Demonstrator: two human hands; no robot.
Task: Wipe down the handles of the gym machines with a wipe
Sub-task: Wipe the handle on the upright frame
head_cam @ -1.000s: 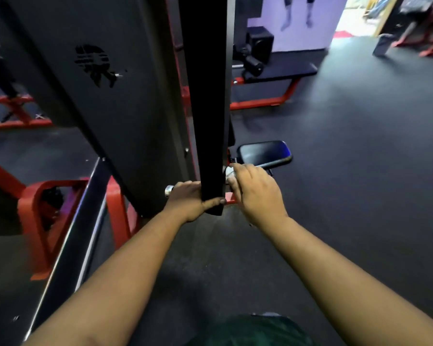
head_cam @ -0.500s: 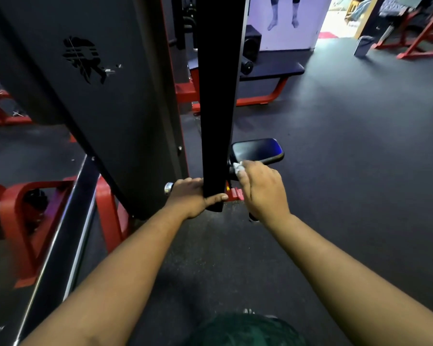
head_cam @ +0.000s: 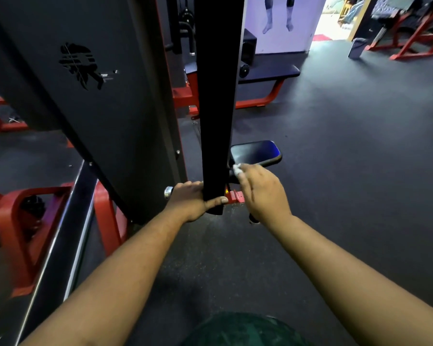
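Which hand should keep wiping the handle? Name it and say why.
Right. The right hand pinches the white wipe at its fingertips, right of the black post. The left hand grips the handle on the other side, with no wipe.

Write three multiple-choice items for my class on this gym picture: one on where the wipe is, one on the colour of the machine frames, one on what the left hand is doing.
1. Where is the white wipe?
A. On the floor
B. At the fingertips of the right hand, just below the small black pad
C. Draped over the far bench

2. What colour are the frame tubes low at the left?
A. Red
B. Yellow
C. White

3. What is the left hand doing?
A. Hanging free
B. Resting flat on the floor
C. Gripping the handle with the chrome end cap, thumb across the black upright bar

Answers: 1 B, the white wad shows at the fingertips beside the pad; 2 A, the tubes are plainly red; 3 C, the fingers curl over the handle.
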